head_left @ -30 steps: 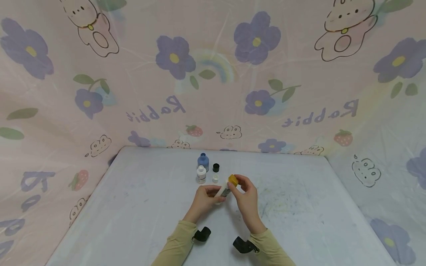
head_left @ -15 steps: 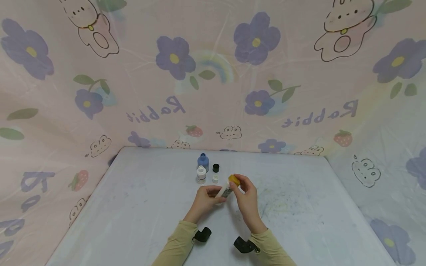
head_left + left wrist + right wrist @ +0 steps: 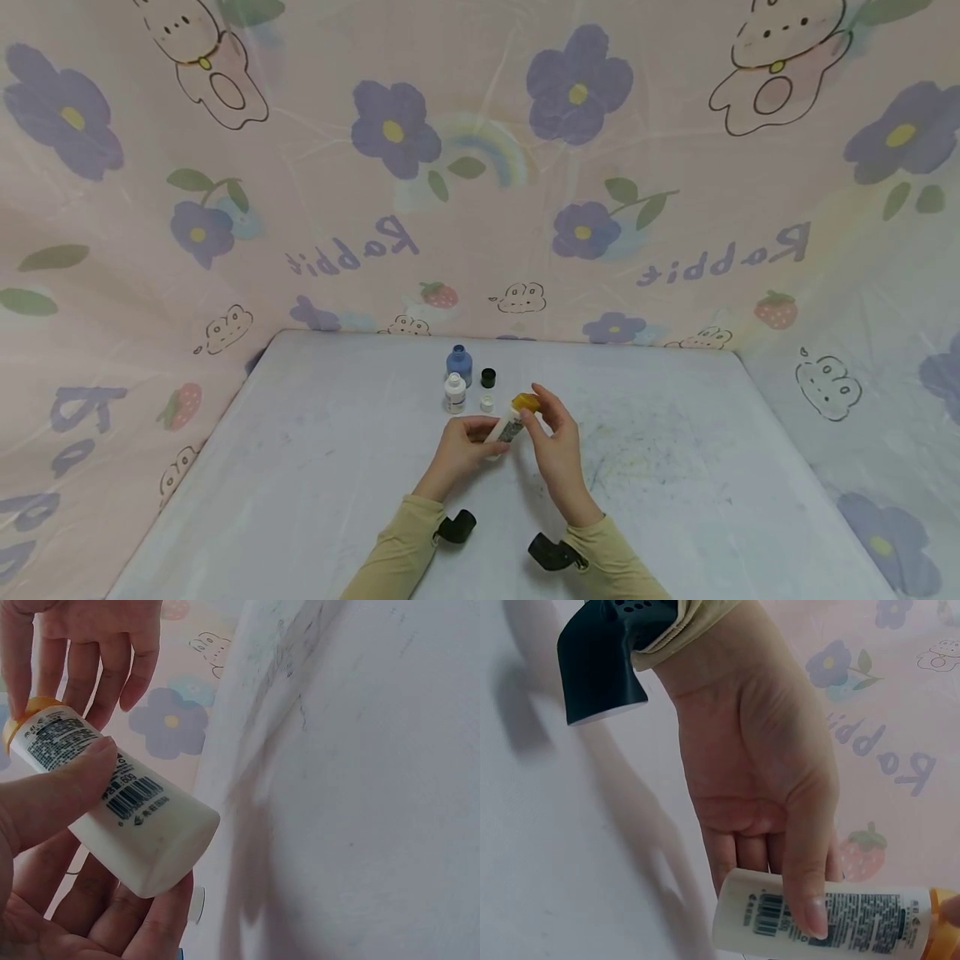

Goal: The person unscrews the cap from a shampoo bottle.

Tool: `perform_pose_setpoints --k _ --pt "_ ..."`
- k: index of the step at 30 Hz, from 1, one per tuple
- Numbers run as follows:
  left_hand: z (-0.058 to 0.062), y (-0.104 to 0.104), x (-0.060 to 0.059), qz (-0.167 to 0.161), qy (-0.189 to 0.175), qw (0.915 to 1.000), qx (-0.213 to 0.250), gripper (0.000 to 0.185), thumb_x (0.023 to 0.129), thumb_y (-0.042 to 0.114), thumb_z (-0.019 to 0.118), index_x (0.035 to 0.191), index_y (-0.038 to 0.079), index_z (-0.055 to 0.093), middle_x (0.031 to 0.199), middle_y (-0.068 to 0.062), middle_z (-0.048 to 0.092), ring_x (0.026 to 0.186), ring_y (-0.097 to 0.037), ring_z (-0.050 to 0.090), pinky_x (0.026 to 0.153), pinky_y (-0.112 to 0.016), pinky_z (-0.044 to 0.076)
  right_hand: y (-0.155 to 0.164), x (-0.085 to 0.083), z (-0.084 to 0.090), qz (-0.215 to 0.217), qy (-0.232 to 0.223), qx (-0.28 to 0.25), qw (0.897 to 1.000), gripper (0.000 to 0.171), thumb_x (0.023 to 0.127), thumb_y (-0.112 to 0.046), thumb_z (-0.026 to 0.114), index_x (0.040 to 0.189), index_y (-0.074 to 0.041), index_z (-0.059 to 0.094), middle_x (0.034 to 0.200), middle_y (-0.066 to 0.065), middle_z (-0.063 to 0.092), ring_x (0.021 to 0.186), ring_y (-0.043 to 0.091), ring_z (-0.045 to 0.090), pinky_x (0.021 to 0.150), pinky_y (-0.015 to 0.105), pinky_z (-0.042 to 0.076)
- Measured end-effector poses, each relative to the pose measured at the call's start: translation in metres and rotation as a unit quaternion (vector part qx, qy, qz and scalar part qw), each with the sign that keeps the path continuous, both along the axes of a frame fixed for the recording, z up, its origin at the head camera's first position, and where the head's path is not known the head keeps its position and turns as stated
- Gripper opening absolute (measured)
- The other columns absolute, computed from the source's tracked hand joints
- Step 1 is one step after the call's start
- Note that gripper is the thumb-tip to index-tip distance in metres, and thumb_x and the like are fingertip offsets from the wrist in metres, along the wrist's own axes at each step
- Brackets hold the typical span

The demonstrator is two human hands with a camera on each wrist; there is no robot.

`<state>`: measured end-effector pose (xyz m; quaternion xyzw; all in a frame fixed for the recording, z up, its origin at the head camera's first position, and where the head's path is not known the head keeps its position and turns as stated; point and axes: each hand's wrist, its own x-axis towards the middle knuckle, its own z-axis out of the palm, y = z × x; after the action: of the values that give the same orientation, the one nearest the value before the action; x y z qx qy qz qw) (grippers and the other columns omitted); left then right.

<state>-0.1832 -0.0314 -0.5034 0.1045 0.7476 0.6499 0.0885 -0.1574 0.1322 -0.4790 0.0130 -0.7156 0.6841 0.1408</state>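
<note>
Left hand (image 3: 769, 802) grips white bottle (image 3: 821, 915) (orange cap (image 3: 943, 928)).

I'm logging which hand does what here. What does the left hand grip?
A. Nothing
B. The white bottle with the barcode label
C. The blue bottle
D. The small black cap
B: the left hand curls round the white bottle, thumb on its barcode label, while the right hand touches its yellow cap.

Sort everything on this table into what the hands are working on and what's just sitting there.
In hand:
- white plastic bottle with barcode label, held by left hand
- its orange cap, pinched by right hand

Lying about:
- blue bottle
- small white bottle
- black cap
- white cap
</note>
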Motion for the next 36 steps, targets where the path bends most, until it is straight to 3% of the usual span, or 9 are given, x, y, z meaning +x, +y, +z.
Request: perform_pose_setpoints --k 4,6,10,22,29,36 --pt "0.000 -0.001 -0.001 0.013 0.010 0.9999 -0.002 0.035 0.076 0.004 0.080 0.109 -0.001 0.069 0.106 -0.014 0.069 0.098 -0.026 0.065 0.078 -0.035 0.054 0.001 -0.003 -0.007 -0.030 -0.005 -0.002 1.000 0.046 0.089 -0.021 0.070 0.129 -0.008 0.053 0.121 0.012 0.060 0.117 0.027 0.050 0.104 0.047 0.028" --pt "-0.009 -0.002 -0.006 0.025 0.010 0.9996 -0.010 0.037 0.075 0.008 0.082 0.110 0.002 0.070 0.106 -0.011 0.069 0.097 -0.023 0.065 0.078 -0.034 0.054 0.001 -0.003 -0.007 -0.047 -0.013 0.001 0.999 0.047 0.086 -0.024 0.074 0.126 -0.008 0.055 0.118 0.014 0.060 0.114 0.029 0.050 0.103 0.049 0.028" --pt "-0.010 -0.003 -0.008 0.045 0.016 0.9986 -0.023 0.037 0.076 0.010 0.082 0.111 0.005 0.070 0.106 -0.009 0.069 0.097 -0.021 0.065 0.082 -0.036 0.053 0.000 0.000 -0.007 -0.071 -0.023 0.019 0.997 0.048 0.081 -0.029 0.079 0.118 -0.008 0.058 0.112 0.015 0.062 0.110 0.031 0.050 0.101 0.049 0.030" --pt "-0.014 -0.002 -0.007 0.056 0.023 0.9981 -0.013 0.037 0.075 0.008 0.082 0.109 0.001 0.070 0.104 -0.012 0.069 0.096 -0.023 0.066 0.080 -0.032 0.053 -0.004 0.001 -0.005 -0.065 -0.031 0.037 0.997 0.043 0.080 -0.029 0.079 0.113 -0.007 0.062 0.108 0.012 0.064 0.109 0.031 0.053 0.098 0.050 0.031" --pt "-0.012 -0.002 -0.005 0.044 0.022 0.9988 -0.001 0.039 0.075 0.006 0.082 0.110 -0.003 0.069 0.105 -0.016 0.069 0.098 -0.029 0.065 0.079 -0.034 0.054 -0.010 0.011 0.019 -0.065 -0.041 0.035 0.996 0.039 0.083 -0.013 0.076 0.115 0.004 0.060 0.109 0.022 0.062 0.110 0.040 0.051 0.099 0.051 0.031" --pt "-0.016 0.001 -0.005 0.038 0.019 0.9991 0.006 0.039 0.074 0.006 0.082 0.110 -0.002 0.069 0.103 -0.015 0.069 0.099 -0.033 0.065 0.078 -0.032 0.054 -0.013 0.017 0.033 -0.075 -0.047 0.052 0.995 0.037 0.085 -0.009 0.073 0.116 0.006 0.059 0.109 0.022 0.062 0.107 0.032 0.053 0.095 0.041 0.033"
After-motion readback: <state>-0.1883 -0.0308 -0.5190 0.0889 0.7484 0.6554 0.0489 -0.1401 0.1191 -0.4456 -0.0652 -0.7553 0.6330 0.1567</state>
